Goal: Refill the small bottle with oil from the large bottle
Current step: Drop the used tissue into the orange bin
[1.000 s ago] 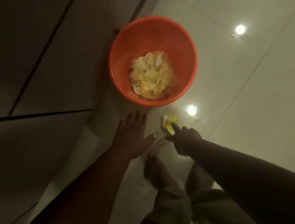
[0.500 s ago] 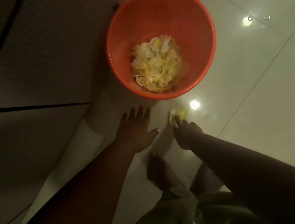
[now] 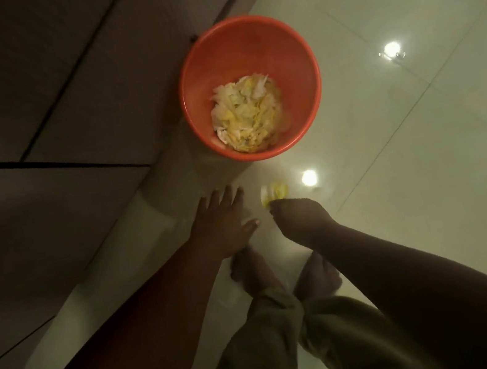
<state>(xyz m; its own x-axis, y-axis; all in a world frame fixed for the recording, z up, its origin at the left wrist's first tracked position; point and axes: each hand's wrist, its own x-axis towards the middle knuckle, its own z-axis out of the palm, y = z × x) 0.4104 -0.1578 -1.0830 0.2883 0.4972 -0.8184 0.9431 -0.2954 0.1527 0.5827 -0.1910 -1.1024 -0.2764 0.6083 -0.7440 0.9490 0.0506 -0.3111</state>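
Below the round orange plastic bucket (image 3: 245, 54), right hand (image 3: 302, 219) pinches a crumpled yellow scrap (image 3: 274, 193); left hand (image 3: 222, 227) fingers straight.

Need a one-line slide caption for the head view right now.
Right hand pinches a yellow scrap above the tiled floor, left hand open, near an orange bin of pale peelings.

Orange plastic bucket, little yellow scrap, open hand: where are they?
Orange plastic bucket (image 3: 289, 46): head view, inner wall.
Little yellow scrap (image 3: 276, 192): head view, its middle.
Left hand (image 3: 222, 227): head view, back of hand.
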